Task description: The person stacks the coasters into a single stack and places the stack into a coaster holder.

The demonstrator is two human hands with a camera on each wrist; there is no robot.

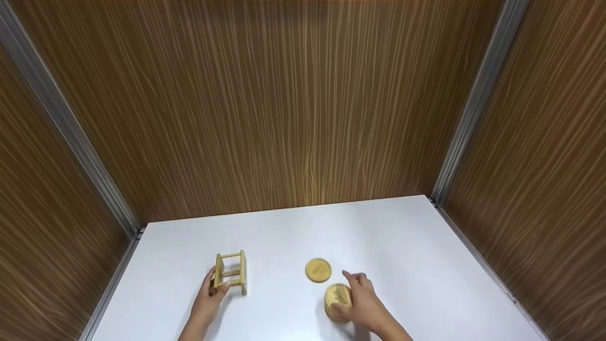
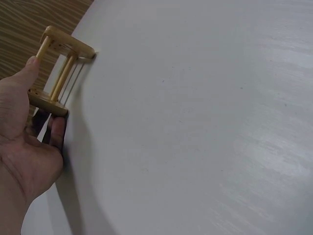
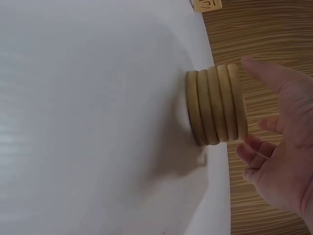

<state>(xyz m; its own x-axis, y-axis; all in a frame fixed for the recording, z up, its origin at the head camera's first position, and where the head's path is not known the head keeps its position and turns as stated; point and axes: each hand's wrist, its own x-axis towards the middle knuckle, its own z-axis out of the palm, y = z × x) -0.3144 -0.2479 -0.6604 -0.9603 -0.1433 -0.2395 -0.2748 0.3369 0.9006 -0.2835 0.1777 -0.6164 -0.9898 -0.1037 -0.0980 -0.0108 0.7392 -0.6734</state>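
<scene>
On the left of the table, my left hand (image 1: 207, 300) grips a small wooden coaster rack (image 1: 243, 272) with two side panels joined by thin rods. The left wrist view shows the thumb along one side of the rack (image 2: 62, 78) and fingers beneath its near panel. To the right, a stack of several round wooden coasters (image 1: 337, 294) stands on the table. My right hand (image 1: 363, 305) is over its near right side, thumb and fingers spread at the top coaster in the right wrist view; whether they touch it I cannot tell. One loose coaster (image 1: 318, 270) lies flat behind the stack.
The white table (image 1: 279, 241) is bounded by wood-grain panels (image 1: 303, 109) at the back and both sides. Metal posts (image 1: 473, 102) stand in the back corners. Part of a carved wooden piece (image 3: 208, 5) shows at the top of the right wrist view.
</scene>
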